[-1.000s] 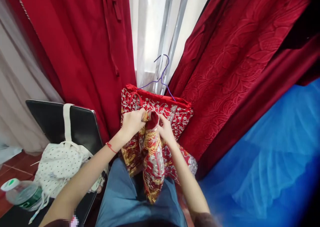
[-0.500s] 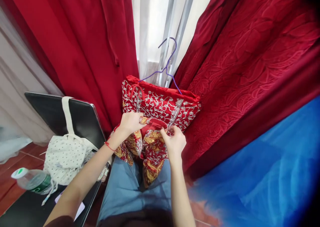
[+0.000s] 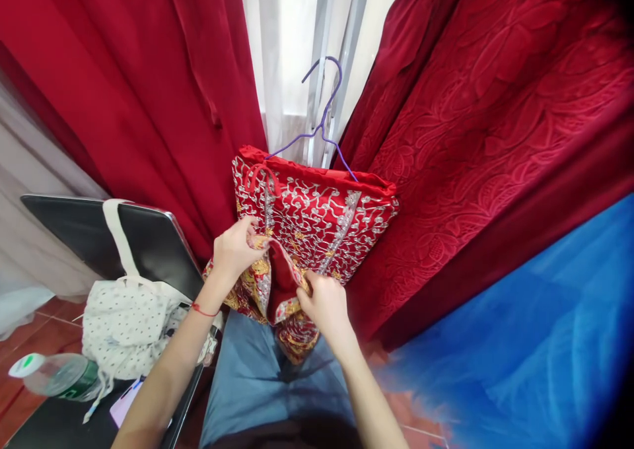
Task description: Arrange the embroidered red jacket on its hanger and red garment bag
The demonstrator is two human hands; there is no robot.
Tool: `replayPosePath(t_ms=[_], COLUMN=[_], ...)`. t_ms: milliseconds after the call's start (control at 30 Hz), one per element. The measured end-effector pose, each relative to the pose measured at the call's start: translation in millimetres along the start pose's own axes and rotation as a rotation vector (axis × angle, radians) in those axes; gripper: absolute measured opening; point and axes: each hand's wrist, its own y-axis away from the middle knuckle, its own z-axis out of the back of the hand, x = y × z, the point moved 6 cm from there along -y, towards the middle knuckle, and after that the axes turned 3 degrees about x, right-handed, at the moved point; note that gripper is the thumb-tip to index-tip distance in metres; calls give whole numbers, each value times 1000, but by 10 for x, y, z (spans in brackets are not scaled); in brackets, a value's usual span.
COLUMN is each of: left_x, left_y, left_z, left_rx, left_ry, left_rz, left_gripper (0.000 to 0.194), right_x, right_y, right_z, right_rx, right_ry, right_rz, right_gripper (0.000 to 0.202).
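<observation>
Two hands, left (image 3: 236, 253) and right (image 3: 324, 304), grip the embroidered garment (image 3: 282, 280) between bent fingers, below the purple hanger (image 3: 323, 127).

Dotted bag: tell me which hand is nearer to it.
Left. The left hand, gripping the embroidered cloth, is up and to the right of the dotted bag; the right hand is farther off, on the cloth's other side.

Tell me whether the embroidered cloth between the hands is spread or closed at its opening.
Spread: the left hand and right hand hold its edges apart, and red lining shows between.
</observation>
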Motion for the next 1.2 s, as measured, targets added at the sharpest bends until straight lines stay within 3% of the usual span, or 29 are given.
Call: replayPosePath(t_ms=[100,167,267,300,333,400,467,533,600,700,800,900,967,1033,1133,1200], left_x=[255,349,327,274,207,59,-59,-98,-42,154,346,436,464,493,499,418], left_y=[-73,-95,-125,-150,-187,-296,-447,-620,-791,-1019,-1216,-1408,-1525,-1626,-1747,-1807], left_z=[26,126,437,548,653,859,1072,1311,1577,1958,2213,2281,2263,2214,2079,1953], left_rx=[1,22,21,40,69,105,88,16,-74,-161,-205,-223,-227,-208,-143,-123], left_ry=[167,184,39,-41,-132,-304,-385,-392,-391,-426,-485,-538,-574,-611,-651,-659], left_rz=[9,-48,-110,-119,-122,-112,-88,-41,29,146,246,286,302,325,354,358], left_gripper=[49,44,35,29,25,25,32,40,47,62,95,136,146,132,86,69], right_x=[92,286,746,893,1025,1254,1419,1502,1522,1503,1480,1424,1370,1320,1272,1267], right_y=[-264,-431,-617,-701,-818,-1153,-1548,-1888,-2051,-1901,-1542,-1288,-1200,-1142,-1080,-1065], right_z=[237,407,753,877,987,1103,1080,949,800,754,880,1048,1146,1223,1288,1293], right_rx=[-36,-27,-78,-137,-211,-333,-409,-393,-321,-302,-324,-321,-320,-328,-337,-337], right_ry=[-214,-377,-535,-542,-527,-399,-192,7,158,251,276,244,195,145,88,69], right_rz=[57,234,628,718,766,767,705,631,596,628,716,773,800,836,899,929], right_gripper=[14,20,72,79,72,48,46,56,56,39,40,42,45,46,44,44])
